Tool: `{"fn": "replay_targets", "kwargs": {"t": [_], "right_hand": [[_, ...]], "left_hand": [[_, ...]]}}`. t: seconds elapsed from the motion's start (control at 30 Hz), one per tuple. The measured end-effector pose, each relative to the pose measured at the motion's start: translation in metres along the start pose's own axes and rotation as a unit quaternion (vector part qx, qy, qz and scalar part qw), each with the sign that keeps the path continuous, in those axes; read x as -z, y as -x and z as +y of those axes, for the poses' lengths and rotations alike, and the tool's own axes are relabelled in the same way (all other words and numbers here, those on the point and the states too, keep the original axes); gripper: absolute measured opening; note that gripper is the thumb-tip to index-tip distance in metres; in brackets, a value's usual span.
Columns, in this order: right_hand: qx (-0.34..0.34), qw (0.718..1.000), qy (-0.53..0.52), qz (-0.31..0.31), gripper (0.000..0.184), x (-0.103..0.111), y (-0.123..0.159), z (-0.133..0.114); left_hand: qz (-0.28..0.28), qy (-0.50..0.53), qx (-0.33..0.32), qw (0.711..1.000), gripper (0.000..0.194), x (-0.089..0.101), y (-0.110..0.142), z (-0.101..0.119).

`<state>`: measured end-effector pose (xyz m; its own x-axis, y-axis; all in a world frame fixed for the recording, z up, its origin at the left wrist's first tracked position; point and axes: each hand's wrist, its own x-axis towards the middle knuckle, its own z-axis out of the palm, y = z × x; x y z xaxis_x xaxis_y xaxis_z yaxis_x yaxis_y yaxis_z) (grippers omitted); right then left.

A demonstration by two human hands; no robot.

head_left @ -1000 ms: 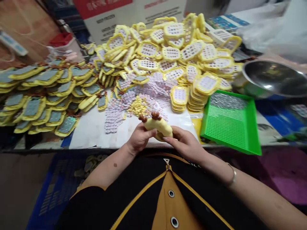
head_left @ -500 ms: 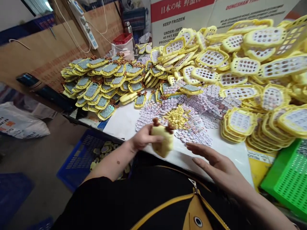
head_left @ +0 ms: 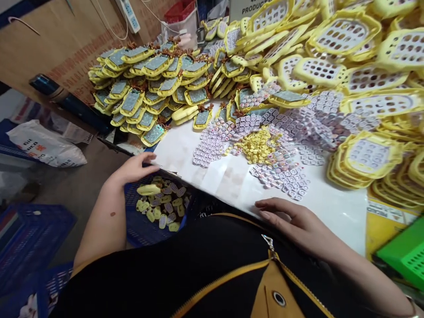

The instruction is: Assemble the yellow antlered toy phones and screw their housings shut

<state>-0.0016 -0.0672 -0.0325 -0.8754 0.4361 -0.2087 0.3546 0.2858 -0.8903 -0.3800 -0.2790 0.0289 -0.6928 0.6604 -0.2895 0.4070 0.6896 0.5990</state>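
My left hand [head_left: 136, 168] is over the near edge of the table with its fingers apart and nothing in them. Just below it stands a blue crate [head_left: 135, 227] of yellow toy pieces, with a larger yellow toy casing [head_left: 149, 190] lying on top. My right hand [head_left: 288, 216] rests empty at the table's front edge, fingers loosely stretched out. Beyond it lie sheets of small printed key pieces [head_left: 281, 176] and a heap of little yellow parts [head_left: 260, 145] on the white tabletop [head_left: 221, 176].
Yellow casings with grey circuit panels [head_left: 155, 64] are piled at the back left. Yellow frames with rows of holes [head_left: 344, 33] are heaped high on the right, with stacked frames [head_left: 364, 159] nearer. A green basket [head_left: 404, 251] sits at the far right.
My left hand moved left from above the table to over the crate, and let go of the yellow toy with brown antlers. My right hand lowered slightly to the table edge. The view tilted down.
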Motion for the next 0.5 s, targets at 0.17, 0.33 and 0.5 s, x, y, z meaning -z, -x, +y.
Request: {"fn": "replay_targets", "kwargs": {"t": [0.17,0.33,0.5], "right_hand": [[0.001,0.999,0.037,-0.012,0.046,-0.002,0.001,0.003],[0.005,0.999,0.031,-0.013,0.039,0.0,0.001,0.003],[0.003,1.0,-0.004,-0.003,0.034,0.008,-0.005,-0.004]], "left_hand": [[0.11,0.087,-0.017,0.99,0.045,-0.057,-0.08,0.066],[0.169,0.047,-0.009,0.984,0.049,-0.111,-0.16,0.116],[0.152,0.096,0.009,0.984,0.051,-0.114,-0.173,0.137]]}}
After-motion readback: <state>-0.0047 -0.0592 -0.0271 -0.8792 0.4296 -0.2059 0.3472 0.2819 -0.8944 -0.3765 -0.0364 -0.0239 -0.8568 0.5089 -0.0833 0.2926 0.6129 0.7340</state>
